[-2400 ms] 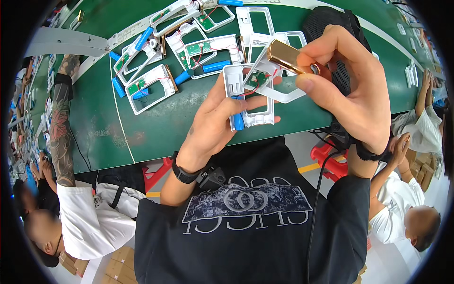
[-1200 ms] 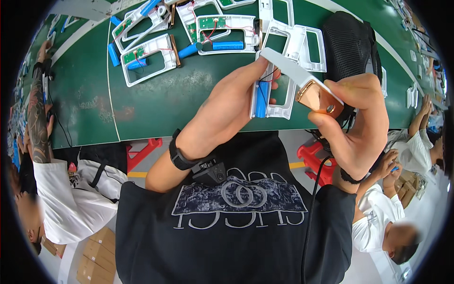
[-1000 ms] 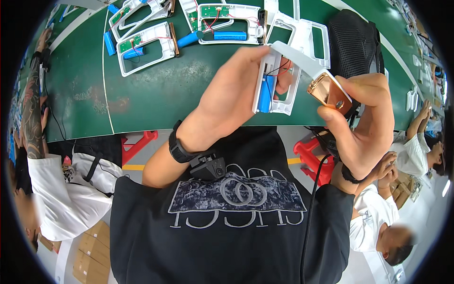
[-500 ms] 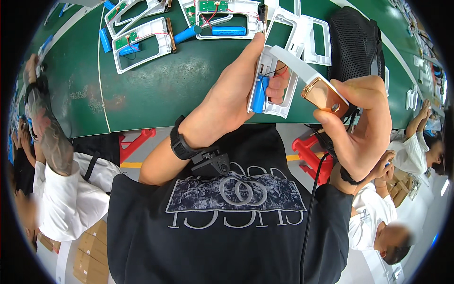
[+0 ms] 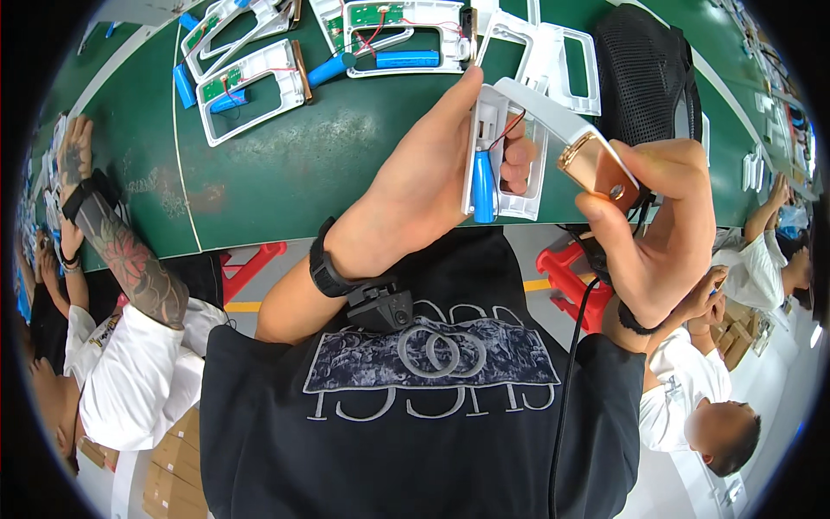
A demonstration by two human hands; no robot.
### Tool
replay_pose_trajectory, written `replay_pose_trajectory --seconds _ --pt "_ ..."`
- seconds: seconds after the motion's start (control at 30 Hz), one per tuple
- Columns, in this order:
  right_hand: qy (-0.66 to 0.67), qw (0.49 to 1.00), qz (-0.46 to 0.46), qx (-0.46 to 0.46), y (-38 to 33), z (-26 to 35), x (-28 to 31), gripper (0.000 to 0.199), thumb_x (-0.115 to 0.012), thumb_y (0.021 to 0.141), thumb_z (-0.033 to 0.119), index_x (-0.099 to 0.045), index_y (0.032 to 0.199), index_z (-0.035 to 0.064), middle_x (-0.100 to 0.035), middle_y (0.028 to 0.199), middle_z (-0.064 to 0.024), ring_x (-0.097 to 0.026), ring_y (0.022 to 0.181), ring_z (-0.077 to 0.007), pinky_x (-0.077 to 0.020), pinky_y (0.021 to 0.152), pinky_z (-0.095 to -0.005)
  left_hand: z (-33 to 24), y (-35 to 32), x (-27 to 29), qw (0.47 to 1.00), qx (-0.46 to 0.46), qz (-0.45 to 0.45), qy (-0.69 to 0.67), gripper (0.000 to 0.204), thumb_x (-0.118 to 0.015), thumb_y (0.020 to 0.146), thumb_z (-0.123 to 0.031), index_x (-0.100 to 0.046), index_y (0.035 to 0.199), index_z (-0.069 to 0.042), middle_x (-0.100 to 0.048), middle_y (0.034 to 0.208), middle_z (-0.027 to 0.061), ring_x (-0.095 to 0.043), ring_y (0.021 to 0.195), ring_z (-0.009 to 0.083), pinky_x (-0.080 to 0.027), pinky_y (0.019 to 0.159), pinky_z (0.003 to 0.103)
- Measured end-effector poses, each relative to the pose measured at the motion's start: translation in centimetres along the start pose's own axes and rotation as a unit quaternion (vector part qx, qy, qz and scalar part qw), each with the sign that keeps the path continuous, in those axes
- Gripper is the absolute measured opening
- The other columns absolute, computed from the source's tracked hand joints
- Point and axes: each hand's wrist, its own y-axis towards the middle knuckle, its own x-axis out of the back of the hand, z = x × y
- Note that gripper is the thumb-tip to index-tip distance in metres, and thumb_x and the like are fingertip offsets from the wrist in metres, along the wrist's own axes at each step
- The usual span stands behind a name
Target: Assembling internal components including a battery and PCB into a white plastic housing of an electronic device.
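My left hand (image 5: 411, 186) is wrapped round a white plastic handle housing (image 5: 529, 206) with an open middle. Fingers show through that opening. Along its near left side lies a blue cylindrical battery (image 5: 483, 186), with thin dark and red wires running up from it. Between thumb and fingers, my right hand (image 5: 666, 216) pinches the shiny copper-coloured end of a white cover strip (image 5: 546, 114). That end carries a small round metal spot. The strip slants across to the far end of the housing and meets or overlaps it there; whether they are joined I cannot tell.
On the green table (image 5: 285, 190) lie several similar white housings (image 5: 216, 134) with circuit boards and blue batteries. Empty white frames (image 5: 579, 73) and a black mesh bag (image 5: 644, 78) are at the far right. Red stools (image 5: 566, 277) stand below; co-workers sit on both sides.
The housing has shifted slightly right and towards me in my left hand, its far end now closer under the strip. My right hand is nearly still. The left co-worker's arm has moved.
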Motion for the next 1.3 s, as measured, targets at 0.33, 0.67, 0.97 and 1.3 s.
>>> replay_pose_trajectory --seconds 0.33,0.67,0.97,1.3 --pt "-0.002 0.999 -0.047 0.026 -0.1 -0.5 -0.7 0.042 -0.083 0.071 0.003 -0.061 0.106 -0.0051 -0.059 0.096 -0.0137 -0.057 0.084 -0.0224 -0.0451 0.073 -0.031 -0.2 0.6 0.0 1.0 0.002 0.021 -0.015 0.055 -0.036 0.104 -0.053 -0.054 0.093 -0.003 -0.051 0.076 0.0047 -0.049 0.07 0.0136 -0.046 0.068 0.028" --pt "0.005 0.999 -0.041 0.034 -0.1 -0.3 -0.7 0.044 -0.085 0.067 0.004 -0.062 0.104 -0.0052 -0.059 0.096 -0.0151 -0.058 0.087 -0.0241 -0.046 0.075 -0.0331 -0.5 1.1 -0.1 1.0 -0.018 0.025 -0.002 0.054 -0.038 0.103 -0.052 -0.056 0.095 -0.002 -0.051 0.075 0.0038 -0.049 0.068 0.0136 -0.045 0.068 0.028" --pt "-0.012 0.999 -0.005 0.039 0.0 -0.2 0.1 0.044 -0.084 0.068 0.008 -0.062 0.104 -0.006 -0.059 0.093 -0.0152 -0.057 0.084 -0.0234 -0.0446 0.073 -0.0313 -0.4 1.3 0.4 1.0 0.008 -0.011 -0.012 0.055 -0.038 0.102 -0.051 -0.058 0.098 0.0 -0.052 0.071 0.0046 -0.053 0.066 0.0138 -0.047 0.065 0.027" --pt "0.008 0.996 0.034 0.082 0.7 -0.1 2.6 0.042 -0.078 0.081 0.012 -0.057 0.112 -0.007 -0.057 0.092 -0.0163 -0.054 0.08 -0.0214 -0.0417 0.069 -0.0304 0.5 1.8 -0.1 0.998 -0.048 0.029 0.02 0.055 -0.038 0.102 -0.053 -0.058 0.101 -0.001 -0.056 0.073 0.0067 -0.05 0.065 0.0155 -0.045 0.064 0.03"
